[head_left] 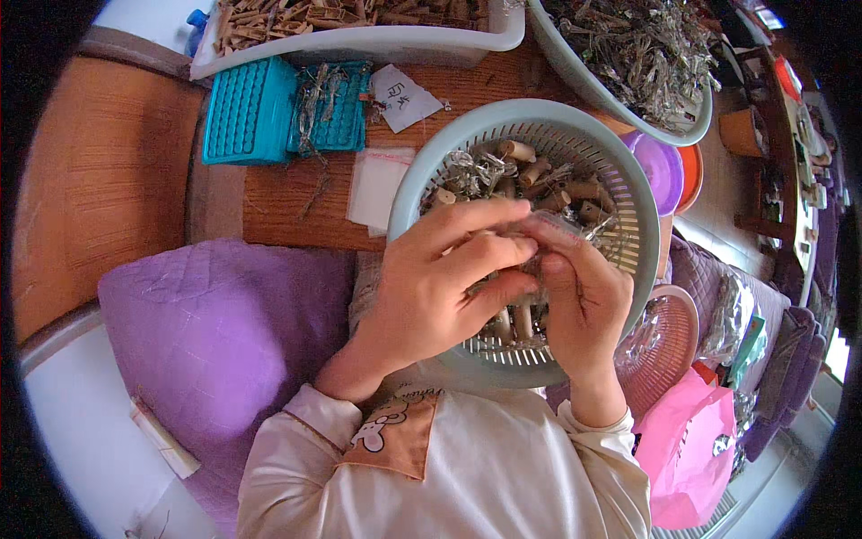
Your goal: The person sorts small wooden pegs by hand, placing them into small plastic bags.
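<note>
Both my hands meet above a grey-green slotted basket (528, 110). My left hand (426, 287) has its fingers curled, their tips touching a small clear plastic bag (557, 228). That bag is pinched by my right hand (588, 310), thumb against fingers. Whether anything is inside it I cannot make out, as the fingers cover most of it. Below lie several tan cork-like cylinders (518, 151), some with a small dark hole in the end, tangled among silvery clear strands (480, 171). Flat clear bags (379, 193) rest on the wooden table left of the basket.
A white tub (449, 36) of brown pieces stands at the back. Left of the basket are teal trays (250, 112) and a handwritten paper slip (404, 97). Another grey-green basket (620, 108) is at back right. A pink bag (687, 449) and purple cushion (224, 332) flank me.
</note>
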The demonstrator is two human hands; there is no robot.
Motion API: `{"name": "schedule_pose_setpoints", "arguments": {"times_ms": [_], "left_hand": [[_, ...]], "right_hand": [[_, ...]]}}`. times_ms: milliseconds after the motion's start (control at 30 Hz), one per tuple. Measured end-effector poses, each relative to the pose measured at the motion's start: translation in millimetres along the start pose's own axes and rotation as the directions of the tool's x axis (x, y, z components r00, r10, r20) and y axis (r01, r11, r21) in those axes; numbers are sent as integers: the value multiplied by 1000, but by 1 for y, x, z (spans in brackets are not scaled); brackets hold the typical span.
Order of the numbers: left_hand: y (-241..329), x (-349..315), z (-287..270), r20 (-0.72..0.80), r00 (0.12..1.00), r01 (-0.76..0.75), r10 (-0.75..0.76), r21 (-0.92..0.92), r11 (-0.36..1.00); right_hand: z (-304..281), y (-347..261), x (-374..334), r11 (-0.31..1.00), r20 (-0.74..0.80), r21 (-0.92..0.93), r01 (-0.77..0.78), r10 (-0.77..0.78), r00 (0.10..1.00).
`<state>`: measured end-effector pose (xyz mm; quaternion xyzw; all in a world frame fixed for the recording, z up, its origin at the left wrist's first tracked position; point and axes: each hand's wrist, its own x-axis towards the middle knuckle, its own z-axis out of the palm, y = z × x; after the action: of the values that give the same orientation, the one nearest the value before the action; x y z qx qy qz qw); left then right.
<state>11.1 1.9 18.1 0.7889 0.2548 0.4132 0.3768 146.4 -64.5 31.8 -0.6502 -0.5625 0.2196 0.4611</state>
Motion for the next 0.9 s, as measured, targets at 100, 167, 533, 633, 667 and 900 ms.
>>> {"name": "schedule_pose_setpoints", "arguments": {"times_ms": [100,167,533,633,667,900], "left_hand": [[2,4,-3,-55,998,-26,31,96,995],[0,8,-3,-106,968,-192,227,271,943],[-22,14,-10,-153,966,165,-206,-248,955],[-38,18,-32,-396,794,99,-461,-664,741],[-29,19,-35,-425,754,52,-501,-722,690],[-4,4,-1,22,986,142,-163,-617,774]], "right_hand": [[-2,-5,2,998,44,-59,38,-35,998],[-6,-7,3,991,72,-115,70,-62,995],[-12,-16,0,862,268,-364,354,-267,926],[-25,-24,-4,959,184,-253,126,-80,980],[-25,-19,-4,959,185,-253,126,-80,979],[-20,-13,3,975,66,95,199,-206,976]]}}
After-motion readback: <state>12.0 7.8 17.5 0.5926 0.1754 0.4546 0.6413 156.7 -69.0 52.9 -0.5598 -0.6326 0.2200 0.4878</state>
